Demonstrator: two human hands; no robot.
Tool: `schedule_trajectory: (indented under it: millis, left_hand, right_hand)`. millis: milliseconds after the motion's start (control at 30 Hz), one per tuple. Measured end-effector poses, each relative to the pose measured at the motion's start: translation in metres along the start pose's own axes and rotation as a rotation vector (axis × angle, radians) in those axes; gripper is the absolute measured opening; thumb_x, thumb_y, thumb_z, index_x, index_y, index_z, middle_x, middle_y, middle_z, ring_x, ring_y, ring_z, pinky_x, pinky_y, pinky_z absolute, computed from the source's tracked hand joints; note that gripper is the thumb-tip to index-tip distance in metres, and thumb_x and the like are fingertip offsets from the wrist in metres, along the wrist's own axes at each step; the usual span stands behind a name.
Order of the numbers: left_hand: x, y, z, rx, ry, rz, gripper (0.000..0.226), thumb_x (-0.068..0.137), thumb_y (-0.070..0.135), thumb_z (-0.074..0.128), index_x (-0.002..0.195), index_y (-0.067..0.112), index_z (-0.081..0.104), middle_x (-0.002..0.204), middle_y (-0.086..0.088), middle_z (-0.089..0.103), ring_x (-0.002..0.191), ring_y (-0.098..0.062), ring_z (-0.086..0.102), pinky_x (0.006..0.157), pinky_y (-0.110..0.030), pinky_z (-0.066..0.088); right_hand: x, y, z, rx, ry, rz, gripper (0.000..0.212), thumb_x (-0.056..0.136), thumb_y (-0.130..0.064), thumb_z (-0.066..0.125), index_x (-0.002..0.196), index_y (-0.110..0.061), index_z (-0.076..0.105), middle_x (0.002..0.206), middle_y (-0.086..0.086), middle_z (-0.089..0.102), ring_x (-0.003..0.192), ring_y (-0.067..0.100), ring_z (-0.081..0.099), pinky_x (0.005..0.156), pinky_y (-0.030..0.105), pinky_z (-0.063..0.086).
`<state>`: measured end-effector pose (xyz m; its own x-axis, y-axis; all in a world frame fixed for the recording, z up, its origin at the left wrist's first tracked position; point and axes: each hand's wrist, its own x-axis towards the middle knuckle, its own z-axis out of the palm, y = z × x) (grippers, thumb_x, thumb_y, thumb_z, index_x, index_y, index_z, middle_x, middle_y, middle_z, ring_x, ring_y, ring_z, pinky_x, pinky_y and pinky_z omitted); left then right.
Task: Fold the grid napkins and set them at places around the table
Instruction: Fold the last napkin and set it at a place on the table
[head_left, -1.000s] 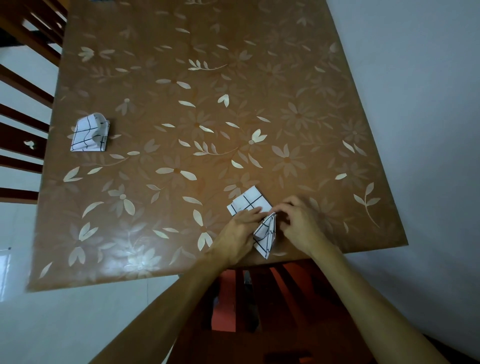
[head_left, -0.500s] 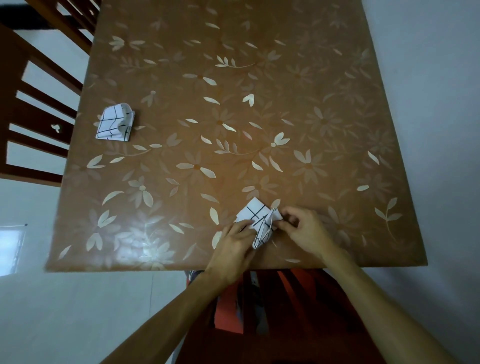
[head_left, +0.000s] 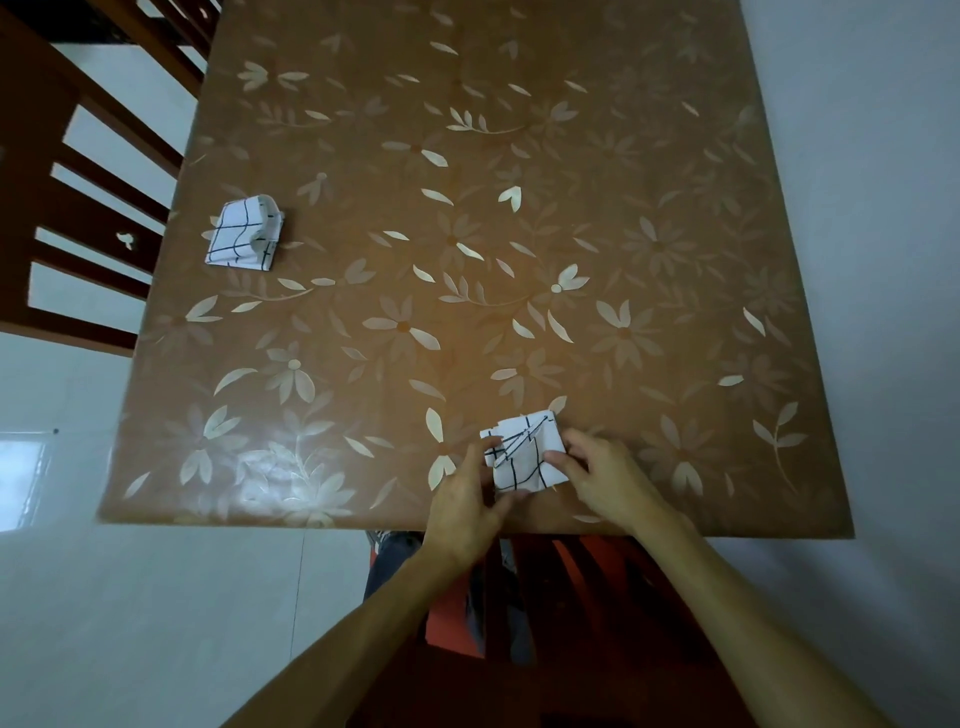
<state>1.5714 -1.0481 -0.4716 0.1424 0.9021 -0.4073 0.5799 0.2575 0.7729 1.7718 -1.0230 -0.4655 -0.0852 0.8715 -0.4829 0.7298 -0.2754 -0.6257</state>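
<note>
- A dark wooden chair (head_left: 78, 218) stood at the left side of the counter (head_left: 649, 171); its slatted back faced the counter edge; pale floor (head_left: 104, 597) showed between the slats.
- The left napkin (head_left: 241, 239), white with a black grid, lay folded on the counter close to the left edge, just beside the chair; a rounded fold stood up along its right side; it lay well apart from both hands.
- The counter carried a brown covering printed with pale flowers and leaves; a patch of glare sat near its front left corner.
- The left hand (head_left: 467, 499) reached over the near edge of the counter; its thumb lay against the left edge of the near napkin (head_left: 524, 460) and its curled fingers closed under the lower left corner; the hand was clamped on that napkin.
- The near napkin, also white with a black grid, sat on the counter close to the near edge, between the two hands; it was folded into a small, roughly square packet; its layers overlapped unevenly at the top left.
- A second chair (head_left: 571, 582), reddish brown, stood under the near edge, between the two forearms.
- The right hand (head_left: 608, 478) held the right edge of the near napkin; its fingertips (head_left: 558, 460) were pinched together on the cloth; the palm rested low over the counter.
</note>
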Motion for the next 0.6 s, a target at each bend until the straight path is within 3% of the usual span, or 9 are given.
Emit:
schedule_trajectory:
  millis: [133,233,500,600]
  left_hand:
    - [0.001,0.007,0.007,0.038,0.073,-0.028,0.041,0.093,0.035,0.065,0.128,0.023,0.047,0.11,0.007,0.074,0.099,-0.015,0.07,0.081,-0.032,0.055]
    - [0.004,0.012,0.011,0.06,0.134,-0.096,0.036,0.095,0.036,0.063,0.122,0.018,0.047,0.105,0.002,0.074,0.096,-0.019,0.07,0.074,-0.03,0.05]
    - [0.016,0.011,0.015,0.226,0.251,-0.198,0.029,0.101,0.03,0.052,0.124,0.016,0.042,0.099,-0.012,0.071,0.095,-0.035,0.066,0.075,-0.042,0.05]
    - [0.017,0.001,0.011,0.382,0.246,-0.044,0.031,0.098,0.024,0.056,0.123,0.016,0.037,0.078,-0.012,0.071,0.076,-0.035,0.069,0.063,-0.044,0.057]
  right_hand:
    - [0.003,-0.001,0.009,0.037,0.068,0.095,0.022,0.096,-0.04,0.061,0.104,-0.019,0.061,0.084,-0.007,0.074,0.078,0.012,0.067,0.068,0.031,0.051]
    - [0.002,0.0,0.016,0.085,0.131,0.158,0.024,0.095,-0.041,0.062,0.107,-0.021,0.057,0.083,-0.006,0.072,0.078,0.012,0.066,0.063,0.025,0.044]
    - [-0.002,0.003,0.022,0.139,0.258,0.212,0.025,0.092,-0.04,0.067,0.106,-0.022,0.056,0.071,-0.007,0.068,0.067,0.011,0.062,0.054,0.022,0.038]
    - [-0.001,0.0,0.023,0.097,0.284,0.213,0.027,0.093,-0.04,0.067,0.107,-0.018,0.059,0.069,-0.01,0.065,0.071,0.014,0.062,0.058,0.028,0.043]
